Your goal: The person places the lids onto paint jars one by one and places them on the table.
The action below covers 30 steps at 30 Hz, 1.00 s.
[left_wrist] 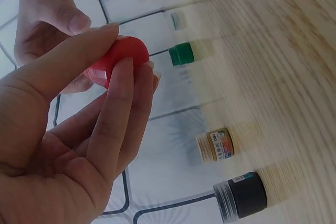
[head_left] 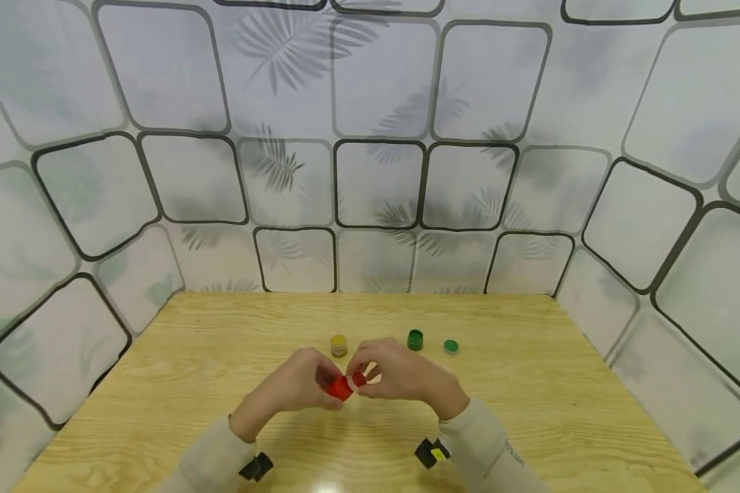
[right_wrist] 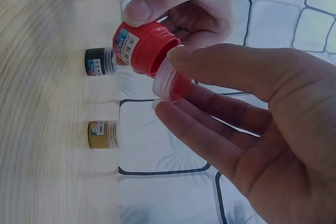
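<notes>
Over the table, my left hand [head_left: 302,382] grips a small red paint jar [right_wrist: 137,50] between thumb and fingers. The jar is tilted, its threaded mouth uncovered and turned towards my right hand [head_left: 397,371]. That hand pinches a clear screw lid [right_wrist: 167,80], stained red inside, by its edge. In the right wrist view the lid sits right at the jar's mouth, apart from its thread on one side. Most of the red jar's body [left_wrist: 126,56] is wrapped by the left fingers in the left wrist view.
Behind the hands, a yellow-ochre paint jar [head_left: 338,346] with its lid on stands on the wooden table [head_left: 530,411]. Farther right are an uncovered green jar [head_left: 415,340] and its lid [head_left: 451,347]. A black jar [left_wrist: 247,195] shows in the wrist views. Patterned curtains [head_left: 379,185] enclose the table.
</notes>
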Available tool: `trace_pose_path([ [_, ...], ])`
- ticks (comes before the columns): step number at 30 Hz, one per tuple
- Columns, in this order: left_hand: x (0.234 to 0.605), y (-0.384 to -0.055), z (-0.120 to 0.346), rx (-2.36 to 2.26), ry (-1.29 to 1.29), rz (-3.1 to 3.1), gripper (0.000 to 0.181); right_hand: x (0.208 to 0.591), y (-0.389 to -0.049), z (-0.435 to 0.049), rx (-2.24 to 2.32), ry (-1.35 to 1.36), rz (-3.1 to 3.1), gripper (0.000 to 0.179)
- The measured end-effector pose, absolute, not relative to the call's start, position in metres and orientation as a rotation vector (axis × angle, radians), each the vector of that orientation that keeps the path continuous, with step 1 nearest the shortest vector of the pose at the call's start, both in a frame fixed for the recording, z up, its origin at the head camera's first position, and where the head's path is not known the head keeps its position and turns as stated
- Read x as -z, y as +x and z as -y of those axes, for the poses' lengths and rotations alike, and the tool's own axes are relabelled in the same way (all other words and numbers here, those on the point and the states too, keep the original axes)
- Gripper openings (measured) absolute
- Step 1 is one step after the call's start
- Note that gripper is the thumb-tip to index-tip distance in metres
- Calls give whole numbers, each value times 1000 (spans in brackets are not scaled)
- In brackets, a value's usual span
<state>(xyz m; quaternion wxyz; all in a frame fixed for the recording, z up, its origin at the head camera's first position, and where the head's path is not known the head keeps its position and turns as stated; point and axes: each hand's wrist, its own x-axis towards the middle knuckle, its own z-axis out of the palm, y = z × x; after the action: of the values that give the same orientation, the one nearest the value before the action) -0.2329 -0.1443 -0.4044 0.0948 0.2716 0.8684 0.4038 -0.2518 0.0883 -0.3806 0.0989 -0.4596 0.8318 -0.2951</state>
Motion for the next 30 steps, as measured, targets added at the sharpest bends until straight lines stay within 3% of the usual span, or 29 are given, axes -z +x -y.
trace_pose_path([
  [30,405,-228,139,-1206,833,-2552,18,386,-250,-82,898,-1415,-2442,18],
])
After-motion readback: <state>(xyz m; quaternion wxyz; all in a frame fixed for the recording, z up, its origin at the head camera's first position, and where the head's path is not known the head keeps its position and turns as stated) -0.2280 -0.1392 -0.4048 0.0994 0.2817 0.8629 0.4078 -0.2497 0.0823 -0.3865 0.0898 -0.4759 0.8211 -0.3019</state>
